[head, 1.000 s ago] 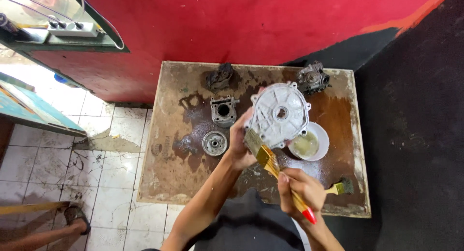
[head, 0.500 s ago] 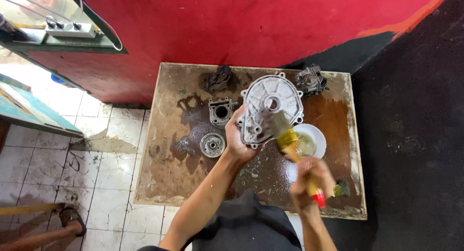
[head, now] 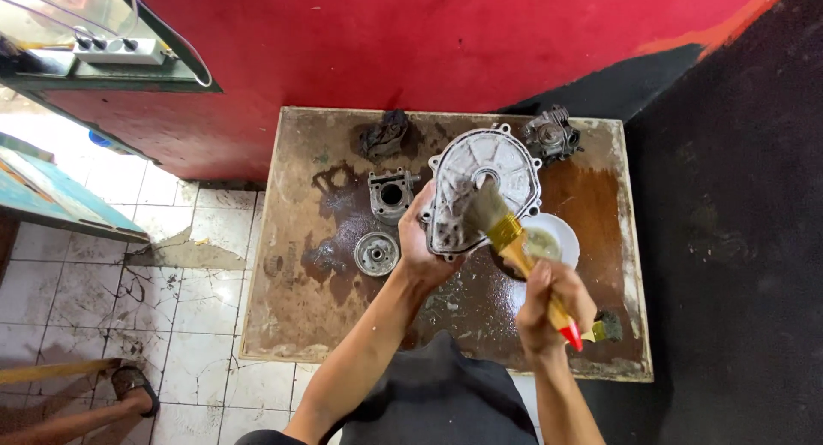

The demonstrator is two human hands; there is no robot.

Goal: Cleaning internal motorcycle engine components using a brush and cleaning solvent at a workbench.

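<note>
I'm now tilting the engine cover [head: 482, 188] more upright over the stained worktop [head: 291, 316] than a moment ago, left hand [head: 420, 248] grasping its lower edge. My right hand [head: 549, 308] is clenching the paintbrush [head: 513, 239], bristles pointing up-left onto the cover's face, beside the white bowl [head: 561, 235].

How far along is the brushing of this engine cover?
Done: hard to say; the cover looks pale grey but grimy in patches. In hand: the left hand holds it over the tray while the right hand sets the paintbrush on it. Left: cylinder block, round part and two dark parts lie untouched.
</note>
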